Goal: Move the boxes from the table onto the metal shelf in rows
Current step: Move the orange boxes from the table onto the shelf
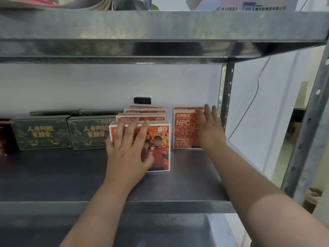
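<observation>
Orange boxes stand upright in two rows on the metal shelf (53,177). My left hand (129,148) lies flat against the front orange box (160,139) of the left row, fingers straight over its top edge, thumb on its face. Several more orange boxes (144,115) stand behind it. My right hand (210,128) presses with straight fingers on the front of the right row's orange NFC box (183,131), which has another box behind it, close to the shelf's rear right post (226,97).
Two dark green boxes (42,133) with gold lettering stand left of the orange rows, with more behind them. A dark red box (5,138) shows at the far left. The upper shelf (160,27) hangs low overhead. A black wall fitting (142,100) sits behind the boxes.
</observation>
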`<state>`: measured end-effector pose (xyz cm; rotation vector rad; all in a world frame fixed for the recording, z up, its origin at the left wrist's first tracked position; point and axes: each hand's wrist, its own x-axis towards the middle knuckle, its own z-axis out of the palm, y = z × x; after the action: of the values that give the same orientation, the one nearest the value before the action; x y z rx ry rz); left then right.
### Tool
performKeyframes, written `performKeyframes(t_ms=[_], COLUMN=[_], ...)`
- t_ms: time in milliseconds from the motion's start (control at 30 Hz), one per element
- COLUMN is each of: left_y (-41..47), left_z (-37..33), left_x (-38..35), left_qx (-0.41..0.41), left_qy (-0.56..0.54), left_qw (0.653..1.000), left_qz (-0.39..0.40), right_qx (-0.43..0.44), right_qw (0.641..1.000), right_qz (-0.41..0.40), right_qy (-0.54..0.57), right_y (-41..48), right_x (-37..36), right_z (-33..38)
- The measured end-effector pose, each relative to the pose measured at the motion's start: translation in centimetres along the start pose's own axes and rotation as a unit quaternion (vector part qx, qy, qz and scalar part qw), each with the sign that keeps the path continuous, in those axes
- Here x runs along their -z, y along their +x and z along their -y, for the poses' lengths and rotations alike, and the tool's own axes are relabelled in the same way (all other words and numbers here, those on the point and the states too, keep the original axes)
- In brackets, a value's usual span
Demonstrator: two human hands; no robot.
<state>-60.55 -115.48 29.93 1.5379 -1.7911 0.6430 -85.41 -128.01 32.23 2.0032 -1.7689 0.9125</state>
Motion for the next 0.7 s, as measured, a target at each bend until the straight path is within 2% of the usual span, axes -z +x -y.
performKeyframes(t_ms=[467,600,700], left_y=[-0.3,-0.4,-0.9], left_z=[0.5,0.6,0.7], left_x=[-1.0,-0.9,-1.1], left_qx=[-0.026,-0.027,-0.058], left_qy=[-0.017,-0.051,-0.077], left_qw=[0.998,0.991,0.972], left_qz=[-0.057,-0.119,-0.213], right_qx=[0.007,0.028,0.054], right_qw=[1.000,0.999,0.997], right_qz=[0.000,-0.025,-0.058], right_qy=[-0.030,-0.025,-0.005], right_y=[-0.4,-1.2,-2.2], right_x=[-1.4,-1.0,-0.3], right_z=[-0.1,-0.3,-0.1])
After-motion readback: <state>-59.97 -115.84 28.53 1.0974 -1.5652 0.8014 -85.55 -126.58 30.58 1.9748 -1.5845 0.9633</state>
